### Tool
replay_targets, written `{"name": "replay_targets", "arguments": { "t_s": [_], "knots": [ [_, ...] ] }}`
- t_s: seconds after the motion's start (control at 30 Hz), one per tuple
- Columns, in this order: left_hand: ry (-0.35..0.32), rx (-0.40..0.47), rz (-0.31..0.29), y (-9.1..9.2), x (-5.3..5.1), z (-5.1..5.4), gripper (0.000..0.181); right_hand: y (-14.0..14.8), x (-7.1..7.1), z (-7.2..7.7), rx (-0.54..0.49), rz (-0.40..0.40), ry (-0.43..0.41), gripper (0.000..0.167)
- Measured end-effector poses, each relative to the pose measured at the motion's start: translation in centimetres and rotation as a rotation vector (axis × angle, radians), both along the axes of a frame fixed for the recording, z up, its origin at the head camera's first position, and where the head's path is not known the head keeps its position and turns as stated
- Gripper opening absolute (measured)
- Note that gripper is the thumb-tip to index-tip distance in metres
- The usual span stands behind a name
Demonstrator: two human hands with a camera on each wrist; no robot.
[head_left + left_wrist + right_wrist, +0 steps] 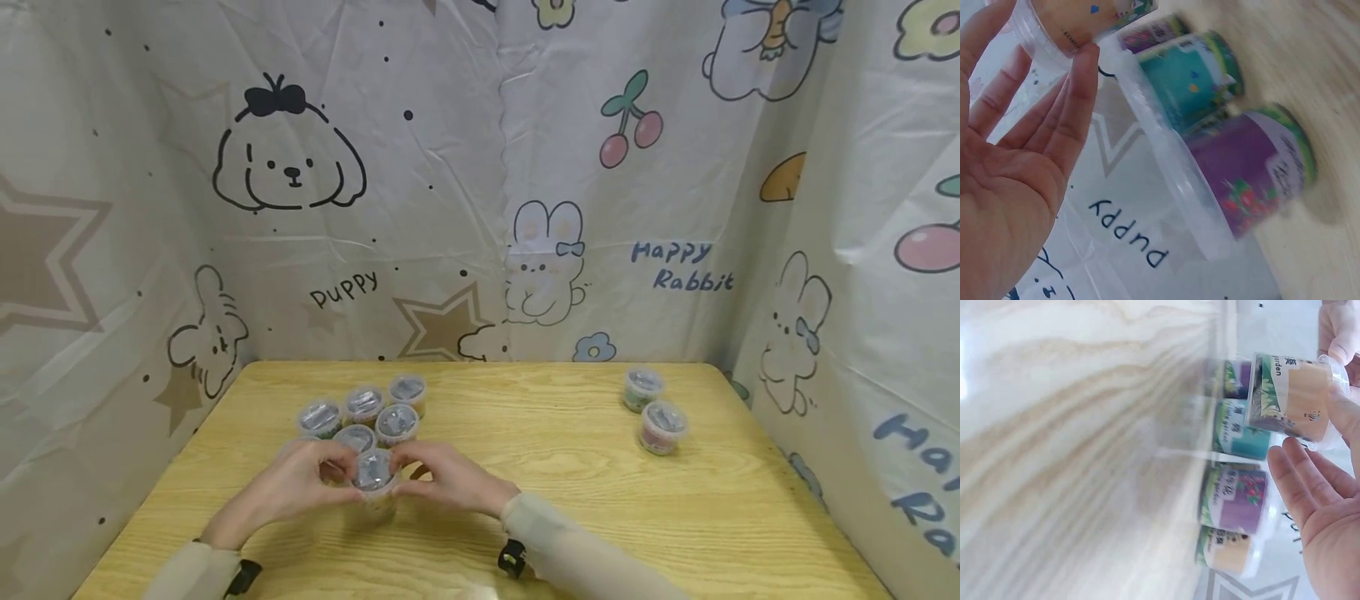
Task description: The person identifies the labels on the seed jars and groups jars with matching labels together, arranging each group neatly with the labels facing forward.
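A small clear-lidded plastic cup point(373, 472) with an orange label is held between both hands, raised above the table. My left hand point(303, 477) grips its left side with thumb and forefinger near the lid. From the right, my right hand point(453, 482) pinches the opposite side of the same cup point(1294, 397). The remaining fingers of both hands extend loosely in the wrist views. Just behind the held cup stand several similar cups, among them a purple-labelled cup point(1235, 499) and a teal-labelled cup point(1188, 81). The held cup's contents are hard to make out.
Two more lidded cups, a greenish cup point(643, 390) and a pinkish cup point(663, 428), stand at the table's back right. The wooden table point(555, 433) is bordered by a printed cloth curtain point(442, 167) at the back and sides.
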State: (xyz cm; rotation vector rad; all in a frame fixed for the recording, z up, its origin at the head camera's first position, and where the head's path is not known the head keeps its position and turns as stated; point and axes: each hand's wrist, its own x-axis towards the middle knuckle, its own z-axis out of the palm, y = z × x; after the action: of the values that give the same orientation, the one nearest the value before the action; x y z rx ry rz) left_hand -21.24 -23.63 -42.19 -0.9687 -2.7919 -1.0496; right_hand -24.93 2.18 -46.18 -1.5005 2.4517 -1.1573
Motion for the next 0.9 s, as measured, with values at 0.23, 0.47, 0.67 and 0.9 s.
{"name": "replay_targets", "arguments": {
  "t_s": [0.23, 0.47, 0.67, 0.9],
  "knots": [
    [0.069, 0.029, 0.034, 2.4, -0.8, 0.9, 0.024, 2.4, -0.5, 1.4, -0.077, -0.053, -0.055, 0.024],
    [0.054, 0.084, 0.065, 4.5, -2.0, 1.9, 0.019, 4.4, -1.4, 2.5, -0.123, -0.101, -0.072, 0.025],
    [0.044, 0.193, 0.093, 7.2, -3.5, 2.8, 0.019, 6.5, -2.1, 3.4, -0.178, -0.215, -0.066, 0.023],
    [-0.015, 0.281, 0.123, 10.2, -4.4, 3.2, 0.024, 8.8, -2.6, 4.2, -0.223, -0.284, -0.077, 0.022]
  ]
}}
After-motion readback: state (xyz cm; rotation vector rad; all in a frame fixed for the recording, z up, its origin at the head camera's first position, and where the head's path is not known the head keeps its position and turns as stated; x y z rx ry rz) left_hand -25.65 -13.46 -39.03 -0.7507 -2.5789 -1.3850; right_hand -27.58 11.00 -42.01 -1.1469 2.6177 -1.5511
